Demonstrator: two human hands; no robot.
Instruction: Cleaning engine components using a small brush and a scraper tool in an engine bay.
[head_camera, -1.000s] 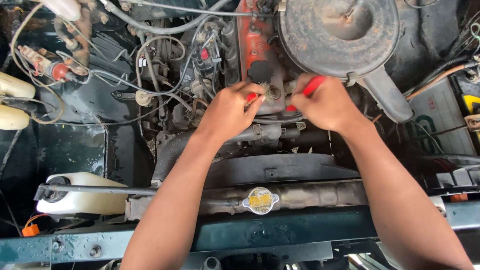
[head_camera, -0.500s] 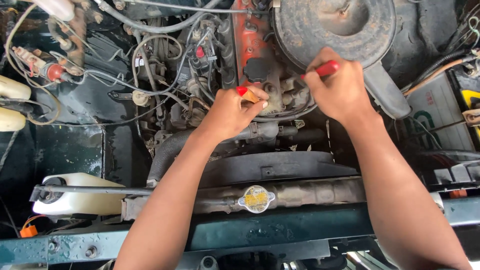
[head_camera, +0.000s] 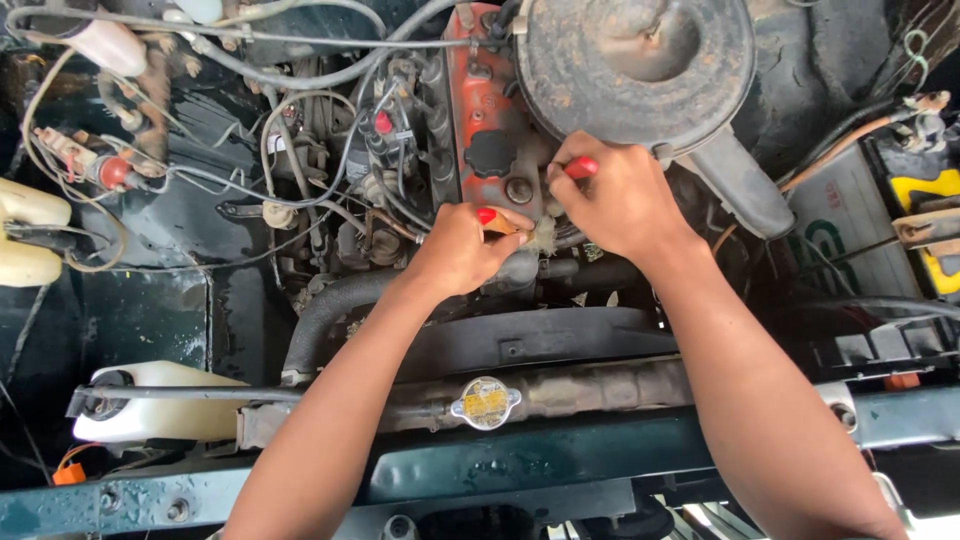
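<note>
Both hands have drawn in since half a second ago: the right hand (head_camera: 622, 200), then raised against the rim of the air cleaner housing (head_camera: 637, 62), has dropped to the front of the engine, and the left hand (head_camera: 462, 250) has come up to meet it, so the two now work nearly touching just below the orange valve cover (head_camera: 478, 95) and its black oil filler cap (head_camera: 492, 153). Right hand is closed around a red-handled tool (head_camera: 581, 167); only the handle end shows above the knuckles, and its working tip is hidden behind the fingers. Left hand is clenched on a second red-tipped tool (head_camera: 487, 216), with a small orange-brown part showing just past the thumb; what that part is cannot be told. Judging by the closing of the hands, the work appears to have settled onto one fitting at the engine front, between the valve cover and the black radiator hose (head_camera: 330, 310). Radiator cap (head_camera: 486, 402) sits nearer the camera, well apart from the hands, and the white coolant reservoir (head_camera: 165, 400) lies at lower left, neither handled.
</note>
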